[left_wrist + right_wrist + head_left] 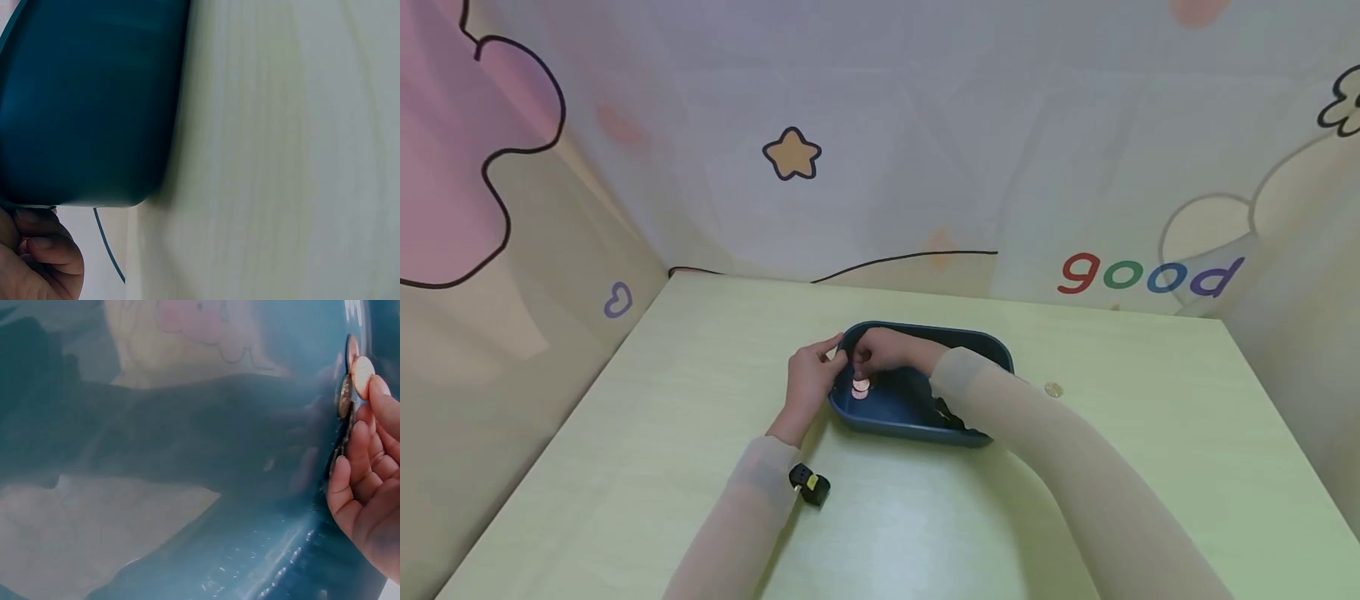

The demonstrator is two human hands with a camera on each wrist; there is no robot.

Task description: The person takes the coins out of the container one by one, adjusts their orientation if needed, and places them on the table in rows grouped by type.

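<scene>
A dark blue tray [910, 431] with rounded corners and raised walls sits on the table. At its left end, my left hand [808, 379] grips the rim, thumb on top; in the left wrist view its fingers [59, 255] curl against the tray's outer wall [87, 112]. My right hand [883, 350] reaches inside toward the same end. There it pinches a shiny coin [362, 376] at the thumb tip. Several other coins [345, 397] lie right beside these fingers on the tray's floor, partly hidden by the hand. From above, coins [860, 392] show just below the fingertips.
A single coin [1054, 389] lies on the pale green table [1150, 442] right of the tray, beyond the right forearm. A black wrist camera [810, 485] is strapped to the left wrist. Cloth printed with cartoon shapes [792, 154] surrounds the table's back and sides.
</scene>
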